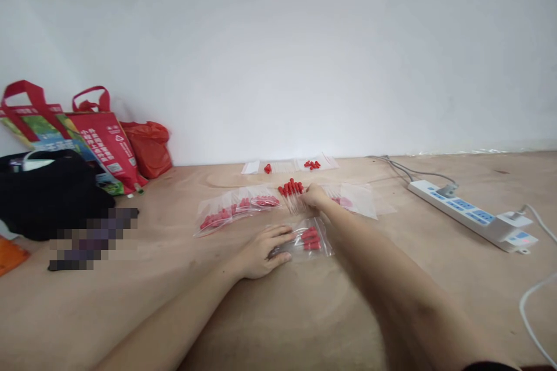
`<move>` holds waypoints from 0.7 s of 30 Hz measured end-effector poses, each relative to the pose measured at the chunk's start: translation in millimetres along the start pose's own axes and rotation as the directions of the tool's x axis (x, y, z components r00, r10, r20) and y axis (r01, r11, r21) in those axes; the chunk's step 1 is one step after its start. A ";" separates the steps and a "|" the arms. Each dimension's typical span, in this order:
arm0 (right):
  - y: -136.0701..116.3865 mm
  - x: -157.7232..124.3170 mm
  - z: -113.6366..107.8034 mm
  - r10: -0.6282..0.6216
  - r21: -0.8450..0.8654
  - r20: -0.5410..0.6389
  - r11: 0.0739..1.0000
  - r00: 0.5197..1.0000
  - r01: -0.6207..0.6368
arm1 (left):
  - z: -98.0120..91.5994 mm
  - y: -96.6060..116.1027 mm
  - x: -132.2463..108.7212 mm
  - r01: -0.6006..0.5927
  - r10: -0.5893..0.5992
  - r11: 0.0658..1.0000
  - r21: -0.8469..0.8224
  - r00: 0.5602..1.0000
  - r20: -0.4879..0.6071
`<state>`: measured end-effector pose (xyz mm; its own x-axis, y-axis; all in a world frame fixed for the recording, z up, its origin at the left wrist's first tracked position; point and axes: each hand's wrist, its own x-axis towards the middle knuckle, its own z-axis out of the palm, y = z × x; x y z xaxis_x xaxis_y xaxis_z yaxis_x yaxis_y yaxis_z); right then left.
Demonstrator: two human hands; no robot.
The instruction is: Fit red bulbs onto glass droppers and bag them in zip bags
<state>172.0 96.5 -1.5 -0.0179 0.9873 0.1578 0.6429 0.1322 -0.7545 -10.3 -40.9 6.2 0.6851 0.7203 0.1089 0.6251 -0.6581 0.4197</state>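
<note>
A clear zip bag (322,237) with several red-bulbed droppers (310,239) in it lies flat in front of me. My left hand (267,250) grips its left end, with the thumb below and the fingers above. Beyond the bag, loose droppers (291,188) with red bulbs and thin clear stems lie in a row, bulbs pointing away. At the right side of that row, my right hand (315,196) pinches at the stems; its fingertips are partly hidden. To the left lie filled bags (216,219) of the same droppers, overlapping.
Behind, against the wall, are more bagged droppers (311,164). Plastic bags (360,197) lie right of my right hand. A white power strip (461,211) with cables is at the right. Red shopping bags (102,148) and a black bag (52,197) stand at the left.
</note>
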 end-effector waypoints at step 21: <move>38.4 -99.0 -43.9 0.109 0.714 -0.109 0.700 0.988 0.001 | -3.9 3.0 1.1 0.018 -0.018 1.000 0.004 1.000 -0.003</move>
<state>232.1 0.0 -18.2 0.1360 0.9804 0.1426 -0.0971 0.1565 -0.9829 -9.2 -41.2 11.1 0.6723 0.7329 0.1043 0.6390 -0.6457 0.4181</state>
